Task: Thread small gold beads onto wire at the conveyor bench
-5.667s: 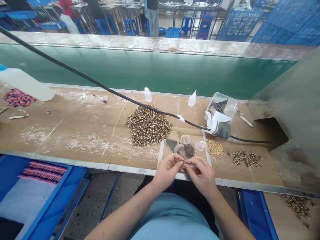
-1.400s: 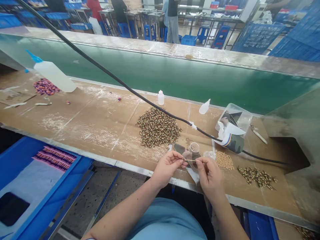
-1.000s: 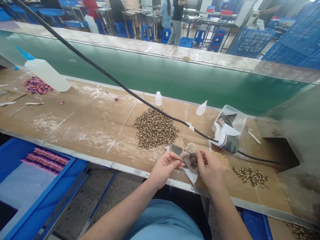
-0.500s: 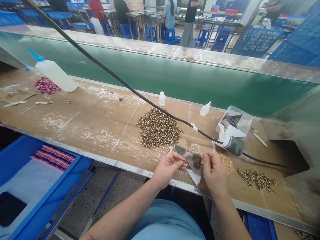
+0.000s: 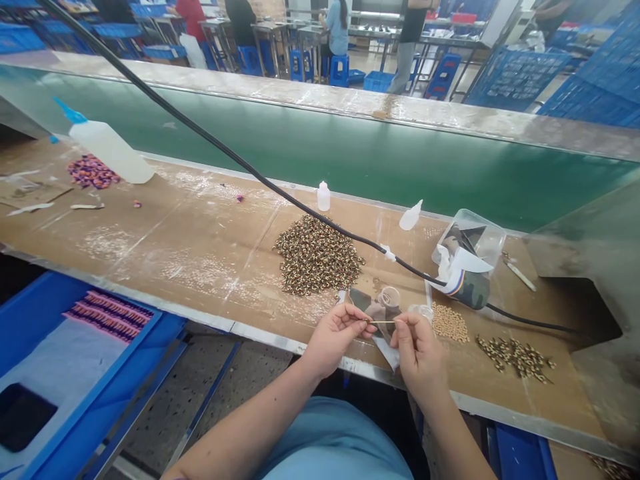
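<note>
Head-camera view, as I am monitoring it remotely: both hands working over the bench, just right of and below the mound of mottled beads (image 5: 317,257) that serves as the landmark here.

The left hand (image 5: 336,343) and right hand (image 5: 419,357) are holding a thin golden wire (image 5: 383,322) level between them. The left fingertips (image 5: 367,325) and right fingertips (image 5: 399,322) are pinching closed on its two ends. From my viewpoint it is too fine to tell whether this is wire or a needle.

A camouflage fabric scrap (image 5: 373,308) is lying just behind the wire, beside the mound's lower right edge, on a white sheet (image 5: 389,353). A small clear cup (image 5: 421,311) is sitting right of the scrap, with a heap of pale beads (image 5: 449,323) and a scatter of darker beads (image 5: 515,359) farther right of the mound. A clear plastic box (image 5: 473,240) holding rolled camouflage fabric is standing up and to the right of the mound. A black cable (image 5: 300,207) is running above the mound, and a blue tray (image 5: 107,317) is sitting below the bench, left of the mound.
</note>
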`<action>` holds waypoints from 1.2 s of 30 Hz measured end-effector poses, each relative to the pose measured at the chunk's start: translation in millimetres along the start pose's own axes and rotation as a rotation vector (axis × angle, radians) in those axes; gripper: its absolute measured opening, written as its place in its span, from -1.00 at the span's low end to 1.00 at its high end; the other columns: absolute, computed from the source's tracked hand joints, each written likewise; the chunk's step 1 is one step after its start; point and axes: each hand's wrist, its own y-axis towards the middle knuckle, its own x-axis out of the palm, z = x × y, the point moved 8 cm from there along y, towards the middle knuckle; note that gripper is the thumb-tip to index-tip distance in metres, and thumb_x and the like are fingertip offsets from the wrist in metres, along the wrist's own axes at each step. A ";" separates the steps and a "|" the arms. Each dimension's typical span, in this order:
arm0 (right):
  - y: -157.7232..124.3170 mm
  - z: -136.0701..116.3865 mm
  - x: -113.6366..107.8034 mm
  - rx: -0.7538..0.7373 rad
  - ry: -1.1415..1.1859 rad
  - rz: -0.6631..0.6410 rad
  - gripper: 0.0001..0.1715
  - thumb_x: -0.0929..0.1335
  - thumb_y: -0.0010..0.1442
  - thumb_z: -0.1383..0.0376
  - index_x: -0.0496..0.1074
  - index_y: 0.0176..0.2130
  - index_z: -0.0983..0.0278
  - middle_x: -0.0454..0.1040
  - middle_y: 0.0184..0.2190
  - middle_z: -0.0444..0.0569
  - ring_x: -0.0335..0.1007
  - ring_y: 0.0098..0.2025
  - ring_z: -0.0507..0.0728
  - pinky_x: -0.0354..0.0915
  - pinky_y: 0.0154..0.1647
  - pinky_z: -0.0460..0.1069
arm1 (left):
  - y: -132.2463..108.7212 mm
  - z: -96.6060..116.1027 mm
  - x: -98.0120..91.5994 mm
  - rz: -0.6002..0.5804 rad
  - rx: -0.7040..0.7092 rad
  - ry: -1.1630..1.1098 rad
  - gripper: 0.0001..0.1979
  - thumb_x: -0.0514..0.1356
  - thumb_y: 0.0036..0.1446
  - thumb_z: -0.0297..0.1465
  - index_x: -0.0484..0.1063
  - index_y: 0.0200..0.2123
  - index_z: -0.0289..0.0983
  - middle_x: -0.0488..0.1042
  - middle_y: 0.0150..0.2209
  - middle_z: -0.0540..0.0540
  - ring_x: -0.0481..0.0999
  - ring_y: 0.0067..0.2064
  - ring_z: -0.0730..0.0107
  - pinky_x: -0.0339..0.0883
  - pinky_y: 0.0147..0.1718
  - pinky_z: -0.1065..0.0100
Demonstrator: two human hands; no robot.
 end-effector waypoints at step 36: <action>2.9 7.6 -19.0 -0.038 -0.221 0.158 -0.66 0.18 0.29 0.10 0.39 -0.30 0.24 0.44 -0.63 -0.16 0.35 -0.64 0.01 0.18 -0.59 -0.12 | 0.7 -1.3 -1.4 0.000 0.008 0.024 -0.71 0.42 -0.22 -0.30 0.43 -0.47 -0.33 0.53 -0.45 -0.05 0.54 -0.41 0.43 0.40 -0.35 0.39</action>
